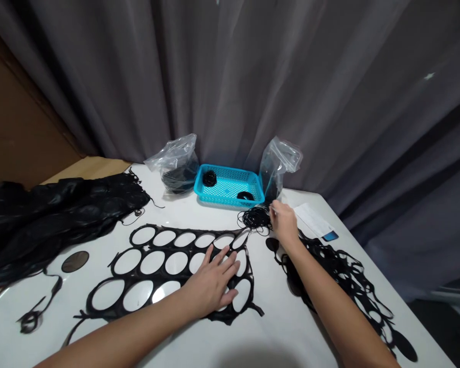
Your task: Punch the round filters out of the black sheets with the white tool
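Grey draped curtains point(222, 76) are hanging behind the white table point(283, 319) I am watching remotely. I am judging that handling this well is calling for light, even pressure on the left, leaving the narrow webbing unstretched, and a small, careful pinch on the right, avoiding snagged loops. My left hand point(210, 283) is lying spread, grasping nothing, over the right part of a thin black sheet with rows of large round holes point(161, 277). My right hand point(284, 223) is curling its fingertips together just beside a tangled pile of thin black rings point(255, 217), beyond the sheet's far right corner; I cannot tell whether they are gripping anything.
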Available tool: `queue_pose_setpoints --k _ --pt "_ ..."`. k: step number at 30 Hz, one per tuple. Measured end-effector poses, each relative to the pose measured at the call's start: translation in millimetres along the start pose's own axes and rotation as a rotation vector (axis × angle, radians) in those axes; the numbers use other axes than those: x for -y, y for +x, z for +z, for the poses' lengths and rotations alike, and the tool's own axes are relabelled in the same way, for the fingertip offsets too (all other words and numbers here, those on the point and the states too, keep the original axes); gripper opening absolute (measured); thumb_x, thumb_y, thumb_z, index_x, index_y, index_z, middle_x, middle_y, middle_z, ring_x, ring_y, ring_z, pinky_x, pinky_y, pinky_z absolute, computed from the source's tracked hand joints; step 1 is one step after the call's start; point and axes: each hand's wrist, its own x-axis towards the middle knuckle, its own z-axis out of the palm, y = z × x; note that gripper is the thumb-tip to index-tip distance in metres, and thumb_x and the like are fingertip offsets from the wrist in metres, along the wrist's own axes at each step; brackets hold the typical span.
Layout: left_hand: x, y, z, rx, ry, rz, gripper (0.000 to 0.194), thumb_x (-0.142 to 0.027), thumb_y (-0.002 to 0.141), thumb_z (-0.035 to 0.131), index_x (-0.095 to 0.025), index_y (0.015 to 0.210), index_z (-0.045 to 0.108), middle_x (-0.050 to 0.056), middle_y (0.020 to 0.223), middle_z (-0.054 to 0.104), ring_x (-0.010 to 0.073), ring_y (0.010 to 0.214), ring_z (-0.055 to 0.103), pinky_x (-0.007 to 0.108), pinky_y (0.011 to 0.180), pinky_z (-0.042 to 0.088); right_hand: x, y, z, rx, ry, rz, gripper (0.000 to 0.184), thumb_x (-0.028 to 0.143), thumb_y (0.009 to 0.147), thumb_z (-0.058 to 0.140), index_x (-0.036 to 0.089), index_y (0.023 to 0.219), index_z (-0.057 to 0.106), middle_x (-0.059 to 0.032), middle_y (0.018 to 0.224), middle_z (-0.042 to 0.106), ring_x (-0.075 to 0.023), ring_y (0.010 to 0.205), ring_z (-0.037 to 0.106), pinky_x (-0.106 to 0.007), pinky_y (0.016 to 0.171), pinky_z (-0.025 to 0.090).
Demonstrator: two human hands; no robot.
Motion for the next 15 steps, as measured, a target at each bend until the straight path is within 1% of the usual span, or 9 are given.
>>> queue_pose_setpoints --k 2,3,4,6,8,10,12,15 --pt "-1 0 -3.5 0.015 -0.013 -0.003 0.055 -0.042 0.096 0.056 -0.018 0.144 0.043 0.011 0.153 0.045 0.0372 0.146 0.03 0.066 0.116 0.019 -17 13 -2 -0.064 0.005 0.1 0.013 0.015 0.089 0.044 0.019 0.082 0.055 -0.0074 0.073 0.06 -0.0223 0.07 0.05 -0.031 0.065 0.03" --pt "-2 1 -6.4 0.018 -0.019 -0.004 0.056 -0.041 0.095 0.058 -0.018 0.144 0.044 0.012 0.152 0.045 0.0378 0.146 0.031 0.066 0.116 0.02 -21 16 -3 -0.082 0.034 0.146 0.012 0.016 0.088 0.045 0.019 0.082 0.055 -0.0068 0.072 0.06 -0.0218 0.068 0.05 -0.031 0.064 0.03" --pt "-2 1 -10.0 0.02 -0.028 -0.002 0.057 -0.041 0.094 0.06 -0.018 0.144 0.043 0.013 0.152 0.046 0.038 0.145 0.032 0.066 0.115 0.022 -22 17 -3 -0.087 0.079 0.189 0.012 0.018 0.088 0.045 0.02 0.081 0.055 -0.0061 0.071 0.059 -0.0212 0.067 0.05 -0.031 0.063 0.03" --pt "-2 1 -18.5 0.01 -0.044 0.01 0.063 -0.039 0.091 0.065 -0.017 0.145 0.041 0.015 0.151 0.047 0.0369 0.144 0.035 0.064 0.115 0.026 -14 14 -4 -0.042 0.22 0.248 0.013 0.023 0.087 0.048 0.021 0.076 0.054 -0.0044 0.067 0.059 -0.0201 0.064 0.051 -0.03 0.063 0.032" --pt "3 -1 -25.7 -0.029 -0.039 0.0 0.066 -0.036 0.09 0.068 -0.015 0.146 0.04 0.017 0.151 0.046 0.0347 0.143 0.038 0.057 0.116 0.031 5 6 -4 0.051 0.414 0.249 0.018 0.031 0.087 0.051 0.022 0.071 0.052 -0.0026 0.065 0.06 -0.0192 0.062 0.052 -0.029 0.063 0.035" --pt "11 -7 -28.5 -0.081 -0.003 -0.054 0.061 -0.034 0.091 0.066 -0.012 0.143 0.043 0.02 0.148 0.048 0.034 0.14 0.043 0.052 0.114 0.036 31 -6 -4 0.16 0.622 0.209 0.022 0.038 0.087 0.053 0.022 0.071 0.053 -0.0016 0.067 0.062 -0.0186 0.064 0.054 -0.028 0.063 0.037" --pt "21 -15 -25.6 -0.111 0.043 -0.113 0.054 -0.034 0.093 0.064 -0.01 0.139 0.048 0.021 0.144 0.052 0.035 0.136 0.047 0.051 0.112 0.039 59 -21 -4 0.273 0.8 0.165 0.023 0.04 0.087 0.054 0.021 0.074 0.056 -0.0017 0.074 0.066 -0.0181 0.068 0.057 -0.027 0.063 0.04" --pt "33 -27 -15.3 -0.125 0.078 -0.115 0.053 -0.036 0.096 0.059 -0.013 0.142 0.047 0.019 0.147 0.051 0.0341 0.139 0.045 0.051 0.113 0.038 92 -43 -2 0.429 0.938 0.108 0.018 0.035 0.087 0.056 0.021 0.077 0.06 -0.0016 0.079 0.069 -0.0175 0.071 0.059 -0.026 0.065 0.042"
